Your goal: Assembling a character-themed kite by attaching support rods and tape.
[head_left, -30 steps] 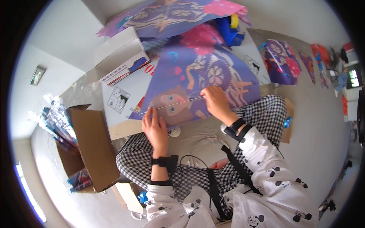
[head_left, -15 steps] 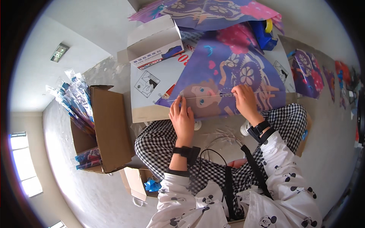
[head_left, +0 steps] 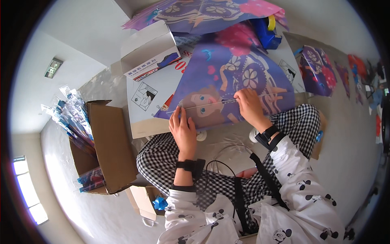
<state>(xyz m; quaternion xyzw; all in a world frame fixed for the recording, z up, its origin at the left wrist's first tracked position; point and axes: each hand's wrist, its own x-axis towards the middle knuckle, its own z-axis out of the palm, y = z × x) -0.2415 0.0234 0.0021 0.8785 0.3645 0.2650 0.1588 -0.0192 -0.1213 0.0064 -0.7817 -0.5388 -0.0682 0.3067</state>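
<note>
A purple printed kite sheet (head_left: 248,79), with a cartoon figure and pink flowers, lies spread over a white carton in front of my knees. Across its near part runs a thin white rod (head_left: 207,104). My left hand (head_left: 183,132) rests palm down by the rod's left end, fingers stretched and somewhat apart, one fingertip touching it. Farther right, my right hand (head_left: 250,105) is closed in a pinch on the rod near its middle. The underside of the right fingers is hidden.
An open white box (head_left: 150,57) and a blue tape dispenser (head_left: 266,34) stand on the carton (head_left: 136,122). More printed sheets (head_left: 211,16) lie behind. At left, a brown box (head_left: 111,146) holds plastic-wrapped bundles. A smaller box (head_left: 140,201) contains something blue.
The whole view has shifted, so the scene sits farther left. Both hands keep nearly the same places on the sheet and rod.
</note>
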